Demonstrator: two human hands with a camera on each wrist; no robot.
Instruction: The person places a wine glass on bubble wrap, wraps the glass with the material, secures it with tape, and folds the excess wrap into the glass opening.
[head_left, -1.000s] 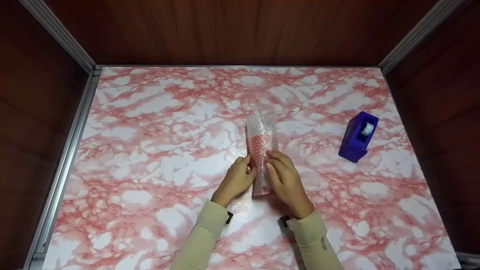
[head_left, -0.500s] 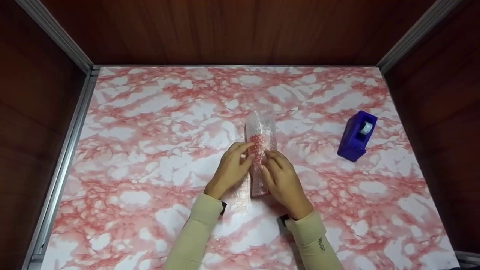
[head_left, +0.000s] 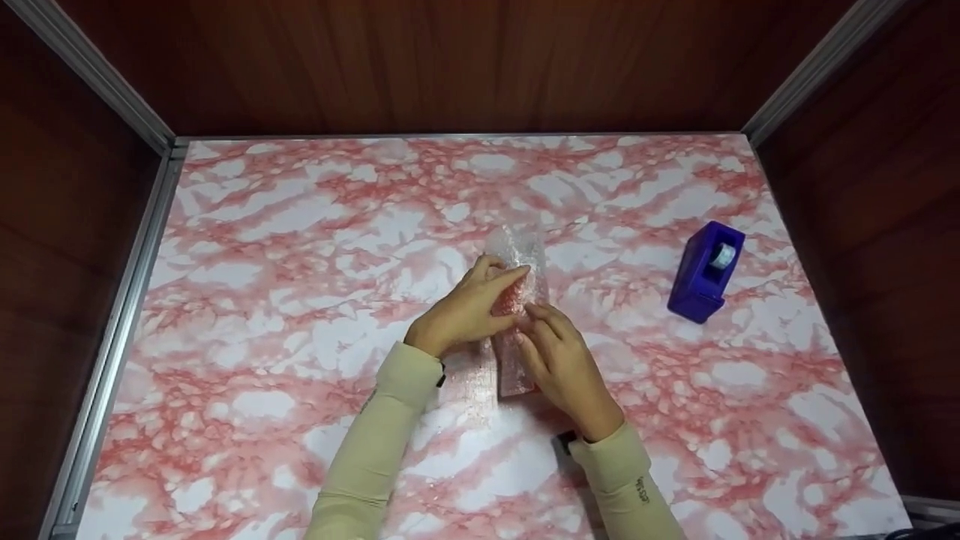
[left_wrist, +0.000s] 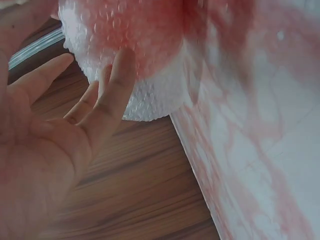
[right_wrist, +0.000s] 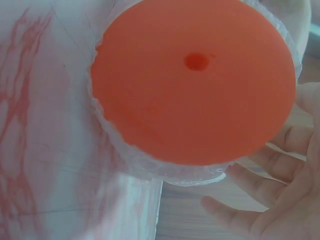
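An orange-red object, wrapped in clear bubble wrap (head_left: 517,371), lies lengthwise at the middle of the table. Its round flat orange base (right_wrist: 195,100), with a small round hollow, shows at the near end in the right wrist view. My left hand (head_left: 465,311) reaches across the wrap from the left, thumb and forefinger spread apart, fingertips on the wrap in the left wrist view. From the right, my right hand (head_left: 566,367) holds the roll's side, its fingers bent over the wrap. The red body shows through the bubbles between the hands.
On the right of the table stands a purple tape dispenser (head_left: 705,274) with a tape roll in it. A strip of bubble wrap (head_left: 480,386) lies flat left of the roll. Dark wood panels (head_left: 465,67) rise behind and at both sides of the pink-and-white marbled table (head_left: 300,225).
My left hand has moved up along the roll and over its top, its thumb and forefinger spreading. My right hand stays at the roll's right side. The view has shifted slightly.
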